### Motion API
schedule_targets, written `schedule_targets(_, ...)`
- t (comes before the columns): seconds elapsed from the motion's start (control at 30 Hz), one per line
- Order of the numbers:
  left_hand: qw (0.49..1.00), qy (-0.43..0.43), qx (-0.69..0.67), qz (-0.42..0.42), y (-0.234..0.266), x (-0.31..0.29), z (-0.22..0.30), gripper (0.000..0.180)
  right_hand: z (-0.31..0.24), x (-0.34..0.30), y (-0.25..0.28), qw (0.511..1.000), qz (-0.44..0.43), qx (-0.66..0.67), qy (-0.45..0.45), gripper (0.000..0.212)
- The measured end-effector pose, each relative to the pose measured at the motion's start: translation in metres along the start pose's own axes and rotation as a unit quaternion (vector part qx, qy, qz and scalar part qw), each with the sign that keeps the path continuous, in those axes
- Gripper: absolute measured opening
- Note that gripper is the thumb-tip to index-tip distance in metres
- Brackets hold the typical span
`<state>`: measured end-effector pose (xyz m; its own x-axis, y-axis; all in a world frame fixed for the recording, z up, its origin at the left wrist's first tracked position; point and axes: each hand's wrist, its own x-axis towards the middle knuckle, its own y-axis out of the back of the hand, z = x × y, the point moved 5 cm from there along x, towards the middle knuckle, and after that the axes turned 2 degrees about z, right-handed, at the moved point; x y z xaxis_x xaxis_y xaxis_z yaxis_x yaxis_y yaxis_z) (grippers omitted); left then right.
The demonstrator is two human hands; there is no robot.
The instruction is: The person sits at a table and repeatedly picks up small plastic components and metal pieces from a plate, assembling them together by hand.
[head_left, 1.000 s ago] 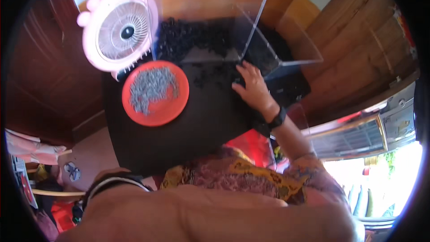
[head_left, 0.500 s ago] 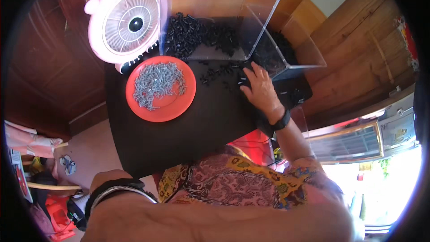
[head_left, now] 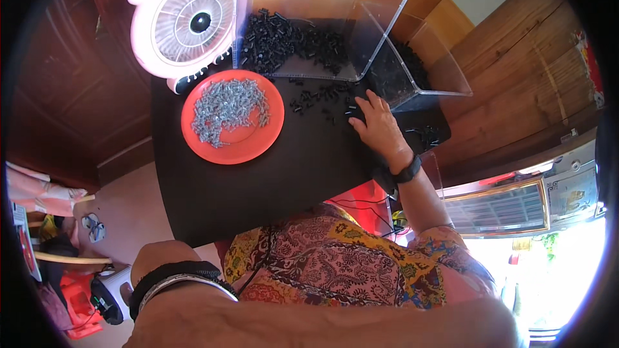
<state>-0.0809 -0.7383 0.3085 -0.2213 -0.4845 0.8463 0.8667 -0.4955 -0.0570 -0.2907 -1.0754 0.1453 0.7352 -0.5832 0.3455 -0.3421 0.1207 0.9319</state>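
Note:
My right hand lies palm down on the black tabletop, its fingers stretched and thumb apart, at the edge of some loose small black cylindrical pieces. Nothing shows held in it. To the left stands a red plate with a pile of small silver screws. Behind, a clear plastic box lies with its open side toward me, heaped with more black pieces. My left hand is low at the left, near the table's front edge, its fingers hidden.
A pink fan stands at the back left, close to the plate. Another clear bin with black pieces sits at the back right. Several small dark pieces lie right of my hand. Cables hang below the table's front edge.
The view has shifted slightly. My right hand stays by the loose black pieces, its fingers barely changed. My left hand remains low at the left.

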Motion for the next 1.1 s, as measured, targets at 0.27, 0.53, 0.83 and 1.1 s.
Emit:
schedule_targets(0.27, 1.000, 0.014, -0.021, -0.007, 0.000, 0.023, -0.021, 0.025, 0.007, -0.004, 0.000, 1.000, -0.005, 0.000, -0.011, 0.048)
schedule_targets(0.53, 0.999, 0.029, -0.023, -0.012, -0.005, 0.044, -0.025, 0.023, 0.000, -0.006, -0.005, 1.000, -0.017, 0.011, -0.024, 0.044)
schedule_targets(0.83, 0.964, 0.154, -0.035, 0.213, -0.007, 0.017, -0.078, 0.051, -0.008, 0.003, -0.007, 0.995, 0.049, 0.066, 0.064, 0.035)
schedule_targets(1.1, 0.840, 0.263, 0.142, 0.452, 0.021, -0.113, -0.078, 0.042, -0.005, -0.026, -0.006, 0.996, 0.071, 0.049, 0.032, 0.037)
